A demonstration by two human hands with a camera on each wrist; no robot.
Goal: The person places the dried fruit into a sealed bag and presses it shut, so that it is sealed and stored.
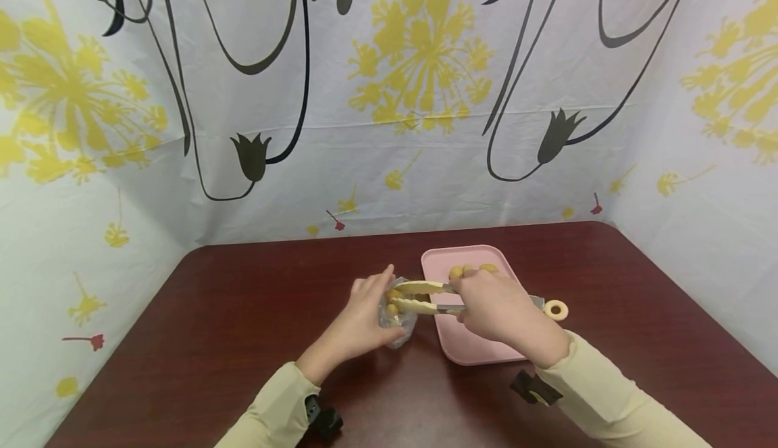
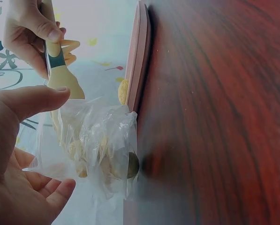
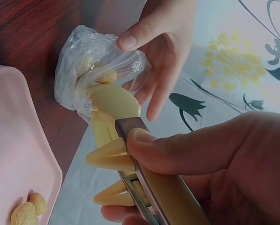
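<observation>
A clear plastic bag (image 1: 401,334) with tan, rounded, nut-like pieces (image 3: 107,76) inside stands on the table left of a pink tray (image 1: 456,346). My left hand (image 1: 358,313) holds it around the mouth, thumb on one side and fingers on the other. In my right hand (image 1: 495,303) are metal tongs (image 1: 450,309) with cream tips, gripped about the middle. Their tips (image 3: 114,101) reach the bag's opening, beside the pieces. Whether they pinch one cannot be told. A dark round thing (image 2: 133,165) shows at the bag's bottom in the left wrist view.
Several similar tan pieces (image 1: 488,268) lie on the tray's far part, partly behind my right hand. The dark red wooden table (image 1: 273,286) meets a patterned cloth wall (image 1: 340,178) at the back.
</observation>
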